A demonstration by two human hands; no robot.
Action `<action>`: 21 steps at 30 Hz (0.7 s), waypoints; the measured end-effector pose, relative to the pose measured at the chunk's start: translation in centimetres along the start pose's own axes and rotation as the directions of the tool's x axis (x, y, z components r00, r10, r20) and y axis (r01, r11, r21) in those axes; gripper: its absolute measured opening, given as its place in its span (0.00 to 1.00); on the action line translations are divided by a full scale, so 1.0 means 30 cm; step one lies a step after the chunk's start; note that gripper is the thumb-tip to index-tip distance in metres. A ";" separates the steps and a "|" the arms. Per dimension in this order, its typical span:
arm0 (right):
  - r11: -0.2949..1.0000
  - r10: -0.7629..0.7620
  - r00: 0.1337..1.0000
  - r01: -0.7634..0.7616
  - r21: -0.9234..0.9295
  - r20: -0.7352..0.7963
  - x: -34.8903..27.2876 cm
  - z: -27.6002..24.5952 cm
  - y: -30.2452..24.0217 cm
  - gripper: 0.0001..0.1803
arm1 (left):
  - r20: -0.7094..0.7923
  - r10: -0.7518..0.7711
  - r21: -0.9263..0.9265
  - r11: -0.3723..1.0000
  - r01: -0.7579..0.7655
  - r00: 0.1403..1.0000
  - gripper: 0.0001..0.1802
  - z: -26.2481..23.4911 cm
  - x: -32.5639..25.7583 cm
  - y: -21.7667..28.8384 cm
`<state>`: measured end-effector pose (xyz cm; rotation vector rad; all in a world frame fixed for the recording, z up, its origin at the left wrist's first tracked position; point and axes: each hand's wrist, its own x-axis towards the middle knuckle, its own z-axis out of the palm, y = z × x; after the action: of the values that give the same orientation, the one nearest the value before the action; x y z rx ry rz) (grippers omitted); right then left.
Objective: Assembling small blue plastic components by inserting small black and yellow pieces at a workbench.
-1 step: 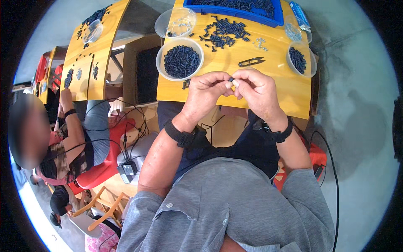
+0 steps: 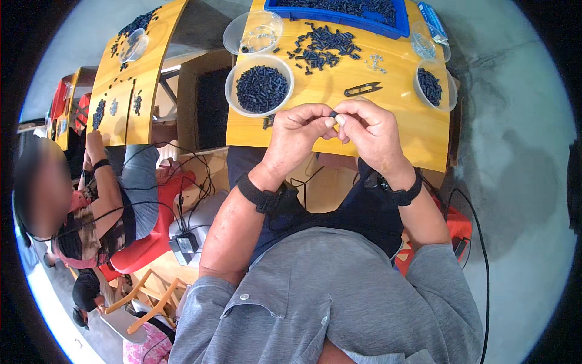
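My left hand (image 2: 298, 130) and my right hand (image 2: 371, 132) meet above the near edge of the yellow table. Pinched between their thumbs and forefingers is a small black cylindrical piece (image 2: 333, 114), mostly covered by the fingertips. Just left of my left hand stands a round clear tub (image 2: 228, 97) full of similar short black pieces (image 2: 262, 89). Beyond my hands lie black thread snips (image 2: 362, 89), and farther back a loose pile of black pieces (image 2: 324, 45) spreads over the tabletop.
At the far edge sits a blue tray (image 2: 339, 15) of black pieces. Clear tubs stand at the back left (image 2: 227, 33) and right (image 2: 453, 91); small shiny parts (image 2: 375, 62) lie between. A co-worker (image 2: 100, 200) works at another table on the left. A black cable (image 2: 485, 261) hangs at right.
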<state>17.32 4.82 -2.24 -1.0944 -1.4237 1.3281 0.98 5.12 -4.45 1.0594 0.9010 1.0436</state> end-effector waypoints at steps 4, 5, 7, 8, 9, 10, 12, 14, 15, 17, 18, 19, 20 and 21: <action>0.984 -0.133 0.991 0.132 -0.122 -0.007 0.009 -0.003 0.030 0.07 | 0.003 -0.020 -0.058 0.998 0.020 1.000 0.04 0.004 0.002 -0.004; 0.984 -0.133 0.991 0.131 -0.123 -0.008 0.010 -0.005 0.040 0.07 | 0.012 -0.053 -0.048 0.997 0.054 0.999 0.04 0.007 0.000 0.000; 0.977 -0.151 0.988 0.153 -0.148 0.025 0.012 -0.014 0.052 0.07 | 0.025 -0.084 -0.042 0.995 0.085 0.996 0.04 0.007 0.003 -0.002; 0.977 -0.151 0.988 0.153 -0.151 0.022 0.010 -0.012 0.050 0.07 | 0.016 -0.102 -0.053 0.993 0.102 0.995 0.04 -0.002 0.004 -0.012; 0.994 -0.076 0.997 0.077 -0.075 0.007 0.005 -0.004 0.043 0.07 | 0.009 -0.119 -0.066 0.991 0.119 0.993 0.04 -0.007 0.005 -0.025; 1.000 -0.001 1.000 0.001 0.002 -0.004 0.002 0.005 0.038 0.07 | 0.013 -0.117 -0.069 0.991 0.118 0.993 0.04 -0.007 0.004 -0.042; 0.993 0.088 0.996 -0.085 0.087 -0.033 -0.004 0.018 0.044 0.08 | -0.141 0.029 0.014 1.000 -0.027 0.990 0.05 0.000 0.003 -0.065; 0.971 0.177 0.983 -0.165 0.175 -0.056 -0.009 0.026 0.042 0.09 | -0.135 0.058 0.022 0.998 -0.055 0.989 0.06 0.009 0.006 -0.073; 0.910 0.257 0.966 -0.238 0.338 -0.010 -0.011 0.030 0.037 0.10 | -0.158 0.077 -0.010 0.997 -0.079 0.984 0.07 0.017 0.007 -0.077; 0.819 0.325 0.945 -0.305 0.486 0.046 -0.013 0.025 0.038 0.12 | -0.179 0.096 -0.043 0.994 -0.105 0.979 0.07 0.026 0.006 -0.080; 0.738 0.347 0.930 -0.352 0.576 0.124 -0.014 0.019 0.050 0.12 | -0.197 0.047 -0.101 0.993 -0.068 0.979 0.05 0.027 0.006 -0.079; 0.644 0.358 0.912 -0.398 0.653 0.203 -0.015 0.014 0.060 0.12 | -0.211 -0.002 -0.158 0.987 -0.032 0.977 0.04 0.029 0.005 -0.078; 0.647 0.358 0.912 -0.396 0.652 0.199 -0.016 0.012 0.065 0.12 | -0.207 -0.001 -0.160 0.987 -0.033 0.978 0.04 0.035 0.004 -0.078; 0.612 0.371 0.906 -0.405 0.680 0.205 -0.017 0.015 0.072 0.12 | -0.225 -0.029 -0.179 0.984 -0.012 0.974 0.04 0.041 0.001 -0.077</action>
<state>17.09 4.31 -4.42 -0.8438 -0.5558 2.0019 2.66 4.54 -6.38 0.7956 0.9733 1.2318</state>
